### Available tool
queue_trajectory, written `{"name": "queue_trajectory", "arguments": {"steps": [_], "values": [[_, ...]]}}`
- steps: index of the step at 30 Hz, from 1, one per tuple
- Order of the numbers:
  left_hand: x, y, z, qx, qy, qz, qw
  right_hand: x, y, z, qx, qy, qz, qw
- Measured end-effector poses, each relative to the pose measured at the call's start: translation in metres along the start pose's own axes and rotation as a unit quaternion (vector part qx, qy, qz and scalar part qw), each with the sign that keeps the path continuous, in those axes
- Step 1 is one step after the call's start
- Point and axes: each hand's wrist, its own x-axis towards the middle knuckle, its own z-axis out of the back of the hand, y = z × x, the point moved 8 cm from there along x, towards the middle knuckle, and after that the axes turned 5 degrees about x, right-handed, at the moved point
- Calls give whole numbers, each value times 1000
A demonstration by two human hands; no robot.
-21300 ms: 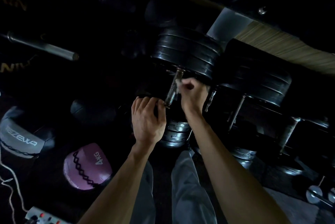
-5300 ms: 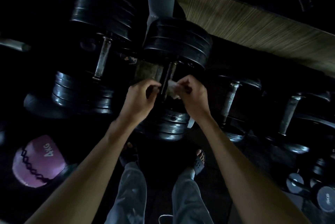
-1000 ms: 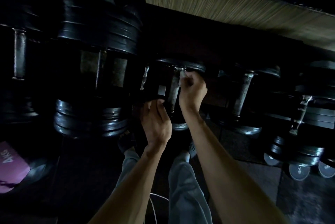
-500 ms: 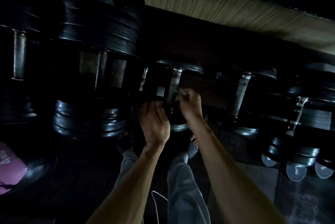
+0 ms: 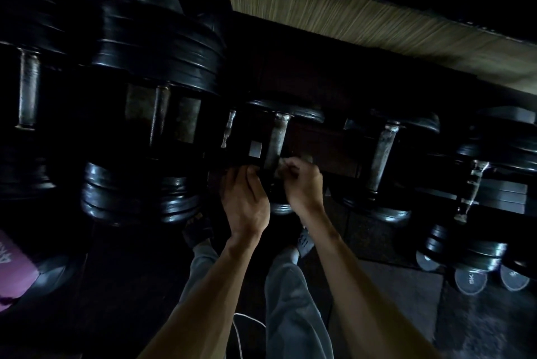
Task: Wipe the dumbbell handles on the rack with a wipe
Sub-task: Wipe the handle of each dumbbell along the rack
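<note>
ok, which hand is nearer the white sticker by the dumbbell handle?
Left. The left hand has its fingertips just below the white sticker; the right hand sits across the handle.

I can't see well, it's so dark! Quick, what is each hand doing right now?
Left hand: open, fingers resting on the dark rack edge beside the dumbbell handle.
Right hand: closed, pinching the wipe against that handle's lower end.

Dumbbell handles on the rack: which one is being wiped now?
The middle handle, beside the white label; the right hand holds the wipe at its near end.
</note>
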Motion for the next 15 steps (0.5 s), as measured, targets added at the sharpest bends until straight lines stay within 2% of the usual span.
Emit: {"name": "queue_trajectory", "arguments": {"steps": [3, 6, 8, 12, 15], "values": [[0, -1, 1, -12, -3, 2, 1000, 13, 34, 13, 27, -72, 86, 993], [-1, -1, 2, -20, -2, 8, 1000, 20, 46, 15, 60, -142, 114, 981], [-2, -1, 1, -23, 11, 15, 1000, 10, 40, 8, 18, -128, 127, 984], [-1, -2, -1, -13, 25, 5, 1000, -19, 18, -9, -47, -41, 118, 991], [-1, 1, -2, -8, 36, 10, 999, 0, 40, -3, -57, -84, 140, 985]]}}
